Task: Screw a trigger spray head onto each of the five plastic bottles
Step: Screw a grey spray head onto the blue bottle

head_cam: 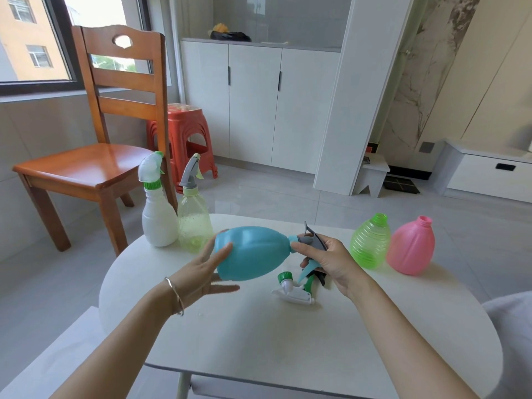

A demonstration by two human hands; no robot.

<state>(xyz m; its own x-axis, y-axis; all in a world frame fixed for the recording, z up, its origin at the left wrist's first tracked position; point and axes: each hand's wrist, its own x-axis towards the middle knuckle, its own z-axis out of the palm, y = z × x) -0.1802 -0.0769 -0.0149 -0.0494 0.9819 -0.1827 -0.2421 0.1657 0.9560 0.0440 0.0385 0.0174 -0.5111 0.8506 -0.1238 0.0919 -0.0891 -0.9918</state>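
Holding the round turquoise plastic bottle (253, 251) sideways above the white table (316, 341), left hand (207, 272) cupping its base with fingers spread, right hand (328, 257) clamping the grey trigger spray head (312, 240) at its neck. Leaving the green ribbed bottle (370, 243) and pink bottle (411, 246) uncapped, standing nearby.

No lettering, label, brand mark, numeral or sign can be read on any item in this view.
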